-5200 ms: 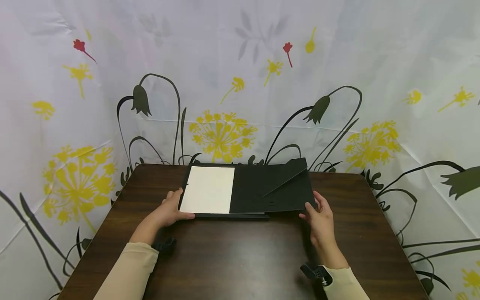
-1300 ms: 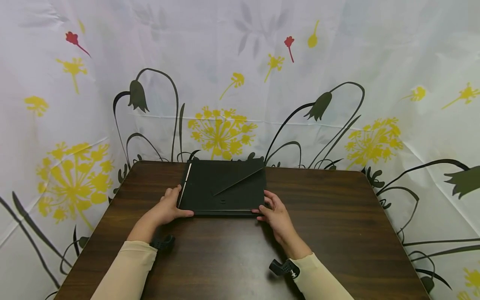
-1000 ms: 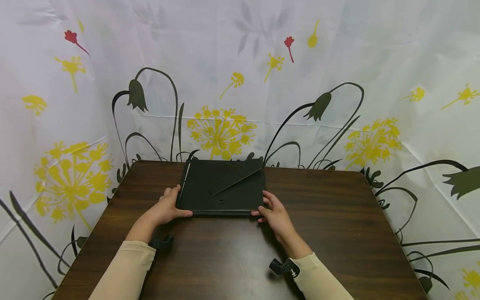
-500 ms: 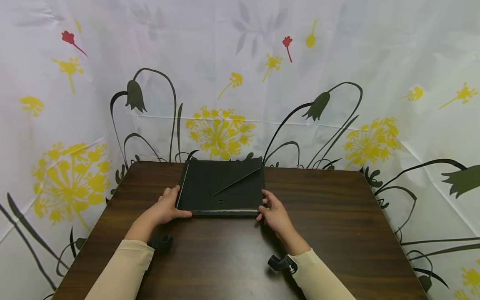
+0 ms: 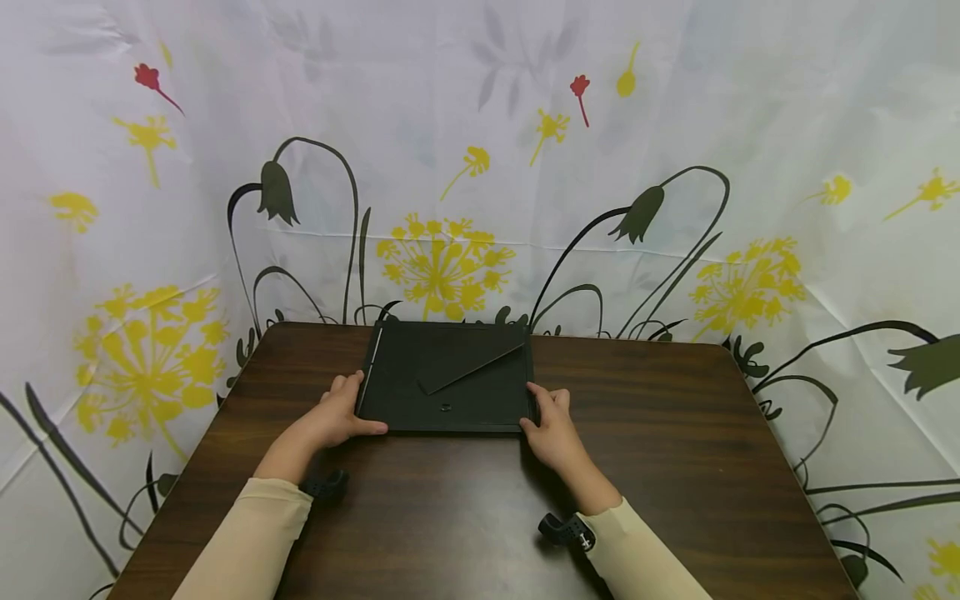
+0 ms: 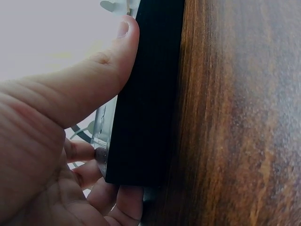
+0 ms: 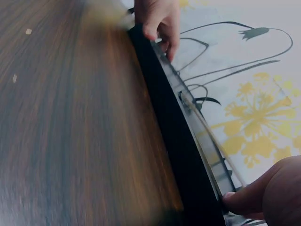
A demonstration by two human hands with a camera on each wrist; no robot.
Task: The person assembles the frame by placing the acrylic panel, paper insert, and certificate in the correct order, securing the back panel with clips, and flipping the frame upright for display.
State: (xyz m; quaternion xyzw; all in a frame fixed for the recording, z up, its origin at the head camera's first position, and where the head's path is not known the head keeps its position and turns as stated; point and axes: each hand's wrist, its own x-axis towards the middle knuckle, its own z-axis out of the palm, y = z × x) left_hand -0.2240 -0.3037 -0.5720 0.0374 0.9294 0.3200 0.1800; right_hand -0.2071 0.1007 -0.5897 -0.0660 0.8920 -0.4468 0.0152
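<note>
A black picture frame lies face down on the table, its backing board (image 5: 465, 392) upward and carrying a fold-out stand (image 5: 472, 367). My left hand (image 5: 330, 417) grips the near left corner, its thumb along the near side and fingers round the left side. In the left wrist view, the thumb lies over the black side (image 6: 150, 94) of the picture frame. My right hand (image 5: 553, 429) holds the near right corner between thumb and index finger. The right wrist view shows that thumb (image 7: 235, 200) touching the top edge of the frame's side.
The dark brown wooden table (image 5: 660, 433) extends in front and to the right. Behind its far edge hangs a white cloth (image 5: 480, 100) printed with yellow and green flowers. Each wrist wears a black strap.
The right hand has brought the backing board leftward over the white sheet, covering it. The board has then sunk level inside the frame, and the light strip along the near edge is gone.
</note>
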